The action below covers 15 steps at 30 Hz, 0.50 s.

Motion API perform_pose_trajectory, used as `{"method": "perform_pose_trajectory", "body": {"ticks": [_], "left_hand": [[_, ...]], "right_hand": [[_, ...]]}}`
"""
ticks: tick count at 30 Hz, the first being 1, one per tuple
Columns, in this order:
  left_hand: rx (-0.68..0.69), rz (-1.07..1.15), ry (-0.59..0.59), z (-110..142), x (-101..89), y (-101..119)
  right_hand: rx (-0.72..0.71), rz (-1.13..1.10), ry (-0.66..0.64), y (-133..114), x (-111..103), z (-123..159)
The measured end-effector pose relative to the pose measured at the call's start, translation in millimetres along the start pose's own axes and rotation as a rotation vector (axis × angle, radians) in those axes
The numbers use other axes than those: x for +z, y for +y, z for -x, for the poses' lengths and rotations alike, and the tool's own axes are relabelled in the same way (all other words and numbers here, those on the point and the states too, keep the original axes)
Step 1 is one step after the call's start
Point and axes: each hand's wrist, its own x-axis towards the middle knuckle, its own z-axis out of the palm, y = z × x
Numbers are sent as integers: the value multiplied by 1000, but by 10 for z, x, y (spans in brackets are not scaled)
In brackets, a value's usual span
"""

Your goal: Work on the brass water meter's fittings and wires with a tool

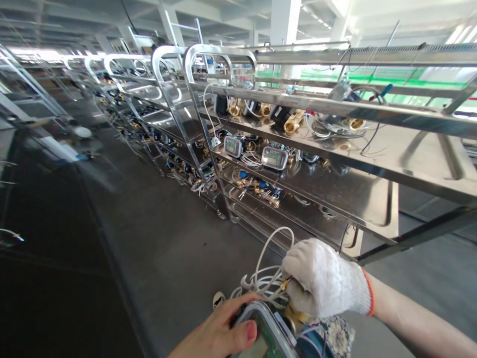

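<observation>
My left hand (219,330), bare, grips a meter unit (266,335) with a clear display cover at the bottom centre, thumb pressed on its edge. My right hand (322,283), in a white knit glove, closes around the brass fitting (294,318) and a bundle of white wires (264,278) on the same meter. The wires loop upward in front of the lowest rack shelf.
A steel shelf trolley (335,194) stands right ahead, carrying meters (274,158), brass fittings (294,121) and wires. A row of similar trolleys (149,99) runs back on the left. Grey floor (167,233) stretches along the aisle; dark benches lie at far left.
</observation>
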Motion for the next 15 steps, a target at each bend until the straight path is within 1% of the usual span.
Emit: {"method": "perform_pose_trajectory", "body": {"ticks": [3,5,7,9,11,15], "left_hand": [[-3,33,3,-14,4,6],[-19,50,30,-18,5,-39],[-24,44,60,-20,4,-99],[-13,50,66,-22,5,-152],[-12,69,76,-21,10,-189],[-68,81,134,-1,18,-230]], "right_hand": [[41,-86,-45,19,-37,20],[68,-215,-99,46,-67,21],[32,-369,-172,79,-73,12],[-58,-452,-213,111,-42,-2],[-135,-424,-219,134,14,-9],[-142,-251,-206,153,89,15]]}}
